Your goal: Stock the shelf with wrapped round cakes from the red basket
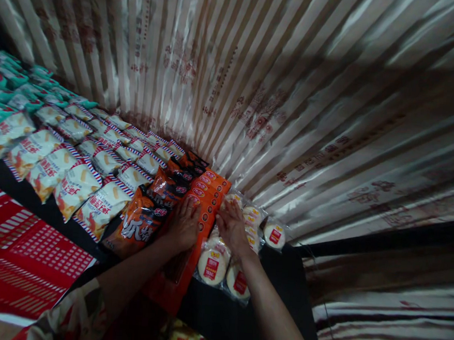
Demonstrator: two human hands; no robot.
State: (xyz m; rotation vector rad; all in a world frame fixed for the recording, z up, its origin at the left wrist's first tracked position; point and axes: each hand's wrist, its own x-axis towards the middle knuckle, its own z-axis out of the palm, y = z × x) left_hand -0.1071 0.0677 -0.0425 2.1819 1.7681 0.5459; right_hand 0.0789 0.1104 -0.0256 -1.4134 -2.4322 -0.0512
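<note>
My left hand point(185, 224) lies with its fingers extended on a row of overlapping flat orange packets point(210, 193). Just right of it, my right hand point(232, 225) rests on clear-wrapped round white crackers with red labels point(211, 263), fingers apart, touching the packs along the orange row's edge. Neither hand is closed around anything. Left of the orange row, black-and-orange snack bags point(140, 218) stand in a slanting column, partly behind my left wrist. The crackers under my right palm are hidden.
White snack bags with striped edges point(106, 203) fill rows further left, beyond them teal bags point(7, 85). A red plastic basket point(30, 254) sits at lower left. All the snacks lie on a black surface point(281, 288). A pleated, printed curtain point(256, 89) hangs close behind.
</note>
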